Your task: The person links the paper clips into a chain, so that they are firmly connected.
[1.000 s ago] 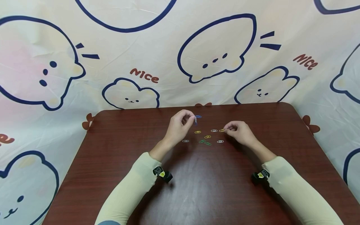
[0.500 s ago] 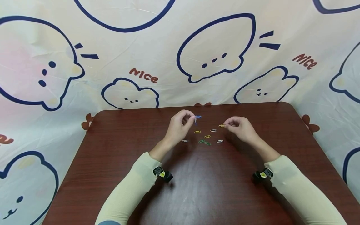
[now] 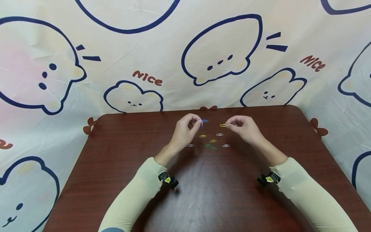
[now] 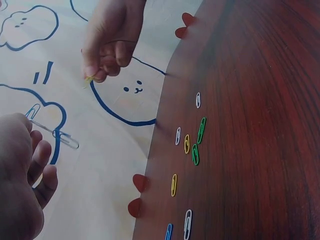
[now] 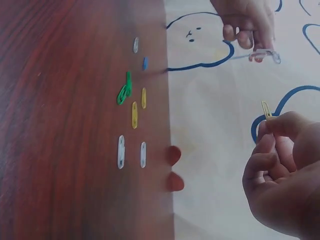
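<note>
Above the far part of the table, my left hand [image 3: 185, 129] pinches a short chain of linked paper clips. A blue paper clip [image 3: 205, 121] sticks out from its fingertips, and more of the chain [image 4: 68, 139] dangles below, blue and whitish in the left wrist view. Facing it from the right, my right hand [image 3: 245, 129] pinches a yellow paper clip [image 5: 266, 108] between thumb and index finger, its loop pointing at the left hand. A gap separates this clip from the chain. The right hand's other fingers are curled in.
Loose paper clips lie on the dark wooden table [image 3: 191, 193] below the hands: two yellow [image 3: 213, 140], two green ones [image 3: 213, 148] close together, three white [image 3: 225, 146] and one blue [image 4: 168, 231]. A patterned cloth [image 3: 174, 58] hangs behind the table's far edge.
My right hand has lifted the yellow paper clip up from beside a white one and brought it leftward, nearer the chain. The left hand has stayed almost still.
</note>
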Available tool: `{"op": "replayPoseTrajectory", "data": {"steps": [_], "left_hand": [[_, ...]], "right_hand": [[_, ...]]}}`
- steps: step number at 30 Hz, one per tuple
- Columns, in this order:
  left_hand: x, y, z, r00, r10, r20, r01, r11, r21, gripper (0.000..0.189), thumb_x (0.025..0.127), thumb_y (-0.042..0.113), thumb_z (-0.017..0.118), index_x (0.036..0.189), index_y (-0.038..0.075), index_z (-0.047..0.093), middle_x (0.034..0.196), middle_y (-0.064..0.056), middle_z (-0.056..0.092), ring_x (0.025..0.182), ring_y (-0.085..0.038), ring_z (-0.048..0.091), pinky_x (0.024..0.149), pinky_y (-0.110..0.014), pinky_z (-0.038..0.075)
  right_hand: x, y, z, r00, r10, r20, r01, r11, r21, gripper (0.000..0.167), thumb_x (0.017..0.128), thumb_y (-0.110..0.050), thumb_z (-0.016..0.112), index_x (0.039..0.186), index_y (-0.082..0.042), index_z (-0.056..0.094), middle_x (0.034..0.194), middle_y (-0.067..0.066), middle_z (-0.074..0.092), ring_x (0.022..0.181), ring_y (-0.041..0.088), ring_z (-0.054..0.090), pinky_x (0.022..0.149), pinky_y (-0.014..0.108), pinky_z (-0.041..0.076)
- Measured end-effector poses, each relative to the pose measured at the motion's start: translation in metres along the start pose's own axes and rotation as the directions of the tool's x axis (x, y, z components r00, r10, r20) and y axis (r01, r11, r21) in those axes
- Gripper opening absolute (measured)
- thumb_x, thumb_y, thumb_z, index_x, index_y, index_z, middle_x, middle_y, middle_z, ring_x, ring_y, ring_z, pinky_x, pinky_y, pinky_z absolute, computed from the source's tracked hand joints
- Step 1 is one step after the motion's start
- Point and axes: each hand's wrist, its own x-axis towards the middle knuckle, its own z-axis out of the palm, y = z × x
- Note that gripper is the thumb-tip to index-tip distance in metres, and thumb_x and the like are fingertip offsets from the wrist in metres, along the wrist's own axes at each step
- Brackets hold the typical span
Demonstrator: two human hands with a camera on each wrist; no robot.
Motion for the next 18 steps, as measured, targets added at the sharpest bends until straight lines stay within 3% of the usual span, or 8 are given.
{"op": "replayPoseTrajectory", "data": {"steps": [6,11,18], "left_hand": [[0.0,0.0,0.001,1.0,0.005,-0.003,-0.005,1.0,0.002,0.005,0.099,0.005,0.065,0.098,0.001,0.066,0.086,-0.008,0.062,0.075,-0.016,0.055,0.068,-0.024,0.046],[0.0,0.001,0.001,1.0,0.006,0.004,-0.006,1.0,-0.002,0.006,0.1,0.006,0.064,0.099,0.001,0.066,0.086,-0.007,0.061,0.075,-0.016,0.055,0.067,-0.024,0.047],[0.001,0.002,0.002,1.0,0.004,0.006,-0.004,1.0,-0.005,0.005,0.1,0.007,0.064,0.099,0.002,0.066,0.086,-0.007,0.061,0.075,-0.016,0.055,0.067,-0.024,0.047]], "right_hand": [[0.002,-0.015,0.002,1.0,0.026,0.001,-0.026,0.999,0.047,0.018,0.097,-0.02,0.072,0.104,-0.004,0.072,0.094,0.008,0.071,0.081,0.028,0.056,0.066,0.026,0.047],[0.004,-0.024,0.006,1.0,0.013,0.002,-0.014,0.997,0.08,0.019,0.096,-0.019,0.073,0.104,-0.003,0.072,0.098,0.015,0.071,0.08,0.023,0.058,0.067,0.026,0.047],[0.007,-0.037,0.012,1.0,-0.006,0.006,0.005,0.993,0.118,0.021,0.096,-0.02,0.074,0.105,-0.001,0.072,0.097,0.013,0.07,0.081,0.023,0.06,0.07,0.027,0.049]]}}
